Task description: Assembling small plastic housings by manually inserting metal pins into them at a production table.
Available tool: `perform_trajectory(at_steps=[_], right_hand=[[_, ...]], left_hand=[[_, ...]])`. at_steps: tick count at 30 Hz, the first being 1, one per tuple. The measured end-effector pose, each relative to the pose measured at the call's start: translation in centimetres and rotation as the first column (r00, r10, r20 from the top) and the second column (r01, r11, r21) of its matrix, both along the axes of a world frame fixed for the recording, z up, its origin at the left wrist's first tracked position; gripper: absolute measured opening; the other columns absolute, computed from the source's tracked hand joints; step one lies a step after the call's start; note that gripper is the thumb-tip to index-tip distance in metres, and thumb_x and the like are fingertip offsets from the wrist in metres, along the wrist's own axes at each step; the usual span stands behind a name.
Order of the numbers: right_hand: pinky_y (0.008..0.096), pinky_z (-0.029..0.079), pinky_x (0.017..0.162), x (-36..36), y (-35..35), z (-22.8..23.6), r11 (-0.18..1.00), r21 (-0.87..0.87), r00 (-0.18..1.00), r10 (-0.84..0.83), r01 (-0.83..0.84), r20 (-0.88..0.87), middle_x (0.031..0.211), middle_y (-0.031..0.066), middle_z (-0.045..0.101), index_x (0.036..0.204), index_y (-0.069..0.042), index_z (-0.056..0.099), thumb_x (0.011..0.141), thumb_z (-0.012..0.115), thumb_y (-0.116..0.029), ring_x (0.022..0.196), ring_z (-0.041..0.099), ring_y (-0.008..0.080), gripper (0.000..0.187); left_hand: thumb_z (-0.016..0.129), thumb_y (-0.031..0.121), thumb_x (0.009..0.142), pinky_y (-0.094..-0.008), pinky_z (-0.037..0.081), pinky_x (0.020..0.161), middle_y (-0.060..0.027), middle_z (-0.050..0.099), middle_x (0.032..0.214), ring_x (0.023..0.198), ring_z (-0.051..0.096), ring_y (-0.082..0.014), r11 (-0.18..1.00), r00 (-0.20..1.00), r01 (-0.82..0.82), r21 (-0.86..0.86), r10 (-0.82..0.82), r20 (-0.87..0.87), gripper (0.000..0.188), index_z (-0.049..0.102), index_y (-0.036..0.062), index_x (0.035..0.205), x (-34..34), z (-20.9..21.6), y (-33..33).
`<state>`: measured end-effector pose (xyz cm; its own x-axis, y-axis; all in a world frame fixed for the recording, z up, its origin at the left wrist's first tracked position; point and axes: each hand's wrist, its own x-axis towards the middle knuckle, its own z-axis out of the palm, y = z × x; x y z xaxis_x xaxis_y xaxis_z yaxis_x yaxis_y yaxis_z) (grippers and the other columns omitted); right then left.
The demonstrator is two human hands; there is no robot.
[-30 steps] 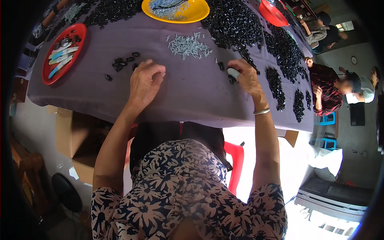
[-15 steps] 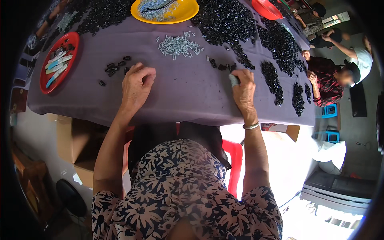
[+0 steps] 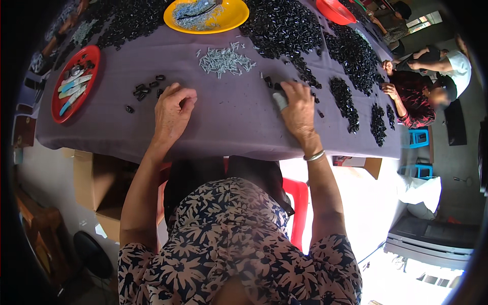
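Note:
My left hand (image 3: 172, 114) rests on the cloth with thumb and index finger curled into a pinch. Whatever may lie between those fingertips is hidden. Beside it is a small group of black plastic pieces (image 3: 142, 91). My right hand (image 3: 300, 112), its thumb covered in a pale grey wrap, reaches over a few loose black pieces (image 3: 268, 82). Its fingers are apart from the thumb, with no held thing showing; the fingertips are partly hidden. Between and beyond the hands lies a pile of small pale screw-like pins (image 3: 226, 61).
A red tray (image 3: 76, 84) with handled tools stands at the left. At the far side is a yellow plate (image 3: 236, 18) of pale pins. Large heaps of black pieces (image 3: 284, 28) spread across the back and right. A person in a checked shirt (image 3: 414, 99) works at the right edge.
My right hand has shifted left and its fingers have spread away from the thumb over the black pieces. My left hand has hardly moved.

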<state>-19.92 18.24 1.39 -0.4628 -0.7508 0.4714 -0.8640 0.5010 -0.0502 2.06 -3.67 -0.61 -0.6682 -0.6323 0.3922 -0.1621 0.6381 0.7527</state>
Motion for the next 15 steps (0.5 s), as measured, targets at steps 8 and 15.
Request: perform_trajectory(at_steps=[8,15], right_hand=[[0.0424,0.043,0.093,3.0,2.6,0.4,0.995,-0.038,0.992,0.094,-0.091,0.081,0.121,0.0098,0.059,0.118,-0.007,0.063,0.086,0.070,-0.024,0.106,0.055,0.0314,0.037],[0.0368,0.051,0.074,-4.7,3.9,1.3,0.945,-0.312,0.955,-0.006,0.103,0.296,0.090,0.0130,0.069,0.099,-0.006,0.069,0.084,0.067,-0.007,0.080,0.066,0.0279,0.016]], left_hand=[[0.067,-0.004,0.080,-0.0298,0.045,0.067,-0.0047,0.057,0.080,0.074,0.057,-0.0173,0.999,1.000,-0.004,-0.044,0.003,-0.021,0.012,0.064,0.0026,0.089,0.2,0.2,0.0],[0.067,-0.005,0.080,-0.0295,0.046,0.068,-0.0048,0.057,0.080,0.073,0.058,-0.0169,0.995,0.999,0.005,-0.095,-0.010,-0.053,0.012,0.064,0.0022,0.089,0.1,-0.1,-0.2]])
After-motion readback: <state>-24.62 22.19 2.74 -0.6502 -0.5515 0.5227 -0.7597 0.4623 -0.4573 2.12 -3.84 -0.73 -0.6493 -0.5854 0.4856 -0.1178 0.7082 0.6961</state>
